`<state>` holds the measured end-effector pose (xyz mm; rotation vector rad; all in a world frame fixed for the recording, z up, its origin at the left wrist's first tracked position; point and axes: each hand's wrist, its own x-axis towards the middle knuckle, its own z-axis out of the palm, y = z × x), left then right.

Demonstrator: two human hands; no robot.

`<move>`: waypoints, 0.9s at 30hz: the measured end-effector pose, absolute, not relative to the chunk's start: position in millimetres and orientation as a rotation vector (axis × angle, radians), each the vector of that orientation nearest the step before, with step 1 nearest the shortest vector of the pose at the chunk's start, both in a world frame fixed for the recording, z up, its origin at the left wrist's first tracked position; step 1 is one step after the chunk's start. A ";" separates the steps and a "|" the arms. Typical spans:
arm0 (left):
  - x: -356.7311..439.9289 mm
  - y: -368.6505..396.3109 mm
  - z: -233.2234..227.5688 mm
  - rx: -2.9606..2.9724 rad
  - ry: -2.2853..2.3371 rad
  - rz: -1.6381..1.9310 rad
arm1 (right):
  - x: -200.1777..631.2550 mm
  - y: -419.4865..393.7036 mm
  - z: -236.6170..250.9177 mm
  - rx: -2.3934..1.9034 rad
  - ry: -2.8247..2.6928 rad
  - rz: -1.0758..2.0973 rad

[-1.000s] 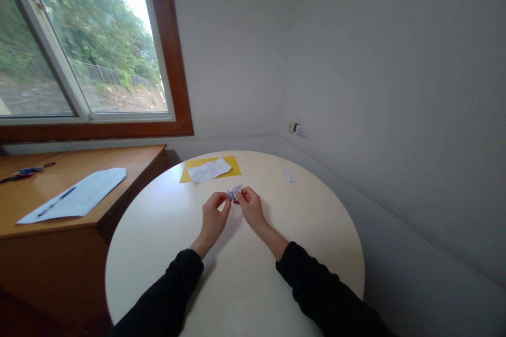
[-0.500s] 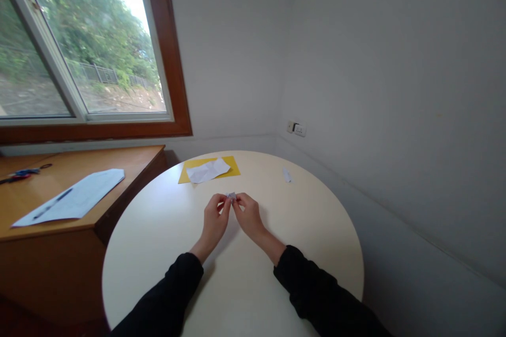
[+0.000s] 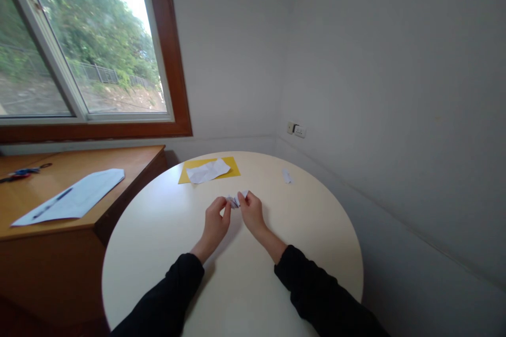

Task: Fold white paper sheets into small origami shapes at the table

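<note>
A small piece of folded white paper (image 3: 234, 202) is held between my two hands above the round white table (image 3: 253, 284). My left hand (image 3: 215, 217) pinches its left end with thumb and fingers. On the other side, my right hand (image 3: 252, 211) grips the right end, and a pale corner sticks up past the fingertips. Parts of the paper are hidden by the fingers, and its exact folds are too small to make out.
Behind my hands, a creased white sheet (image 3: 208, 171) lies on yellow paper (image 3: 233, 165). A small paper scrap (image 3: 286, 176) sits at the back right. On the wooden desk (image 3: 134, 156) at left are a paper sheet (image 3: 89, 197), a pen (image 3: 53, 203) and scissors (image 3: 23, 173).
My right hand has shifted slightly right, away from my left. More of the folded paper now shows between them, stretched wider.
</note>
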<state>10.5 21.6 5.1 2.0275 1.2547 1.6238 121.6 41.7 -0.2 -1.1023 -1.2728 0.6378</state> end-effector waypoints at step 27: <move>17.1 24.9 3.8 1.178 0.959 1.501 | 117.1 44.2 -5.6 -1.004 -1.166 0.768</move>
